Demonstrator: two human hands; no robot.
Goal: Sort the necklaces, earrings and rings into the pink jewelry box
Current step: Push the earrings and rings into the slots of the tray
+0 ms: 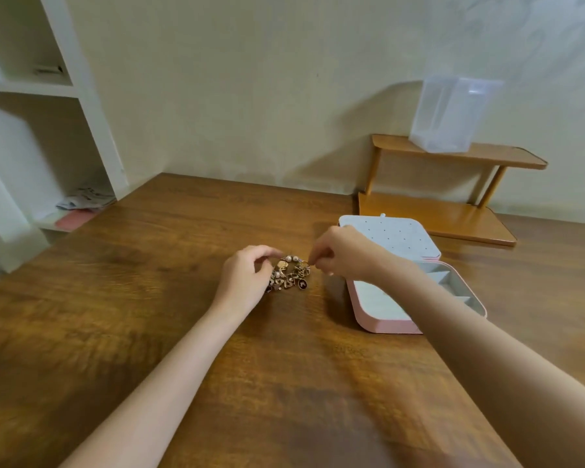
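A small heap of gold-coloured jewelry (289, 276) with pearl beads and charms lies on the wooden table. My left hand (247, 276) rests at the heap's left side, its curled fingers touching the pieces near the pearls. From the right, my right hand (341, 256) pinches a small piece at the heap's upper right edge. The pink jewelry box (385, 324) stands open just right of the heap, with grey compartments inside. Its lid (390, 236) lies back, showing a pale perforated panel. My right forearm crosses over the box.
A two-tier wooden stand (453, 211) sits behind the box against the wall, with a translucent plastic container (448, 113) on its top shelf. A white shelving unit (48, 136) holding papers stands at the left. Bare wooden table (149, 298) spreads left of and in front of the heap.
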